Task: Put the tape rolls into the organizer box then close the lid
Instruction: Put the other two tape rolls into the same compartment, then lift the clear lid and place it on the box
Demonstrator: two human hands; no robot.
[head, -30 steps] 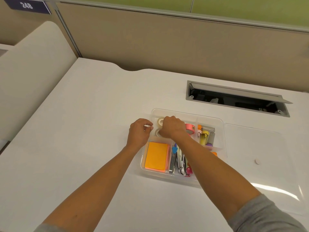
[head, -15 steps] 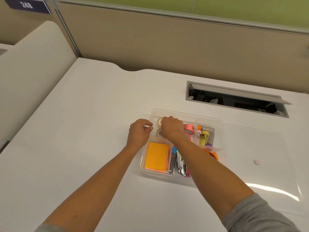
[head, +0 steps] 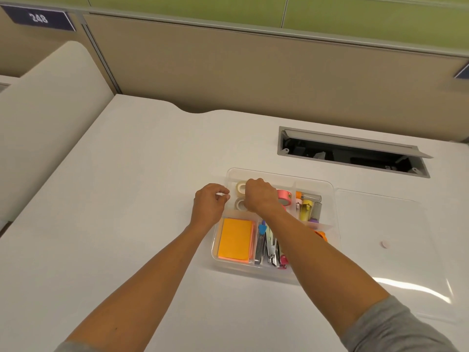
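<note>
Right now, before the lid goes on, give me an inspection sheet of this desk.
Surface: white desk, mostly bare.
Job's things: clear organizer box open; whitish tape rolls and pink tape roll in its far compartments; clear lid flat to its right.
Clutter: orange sticky notes, stapler, small bottles, all inside the box.
Hands: right hand over the tape compartment, fingers hidden; left hand at the box's left edge.
Cables: nothing seen.
Surroundings: open cable hatch, beige partition.

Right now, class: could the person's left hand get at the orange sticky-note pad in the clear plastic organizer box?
Probably yes. The left hand sits at the clear plastic organizer box's left wall, beside the uncovered orange sticky-note pad; the lid lies off to the right.
</note>
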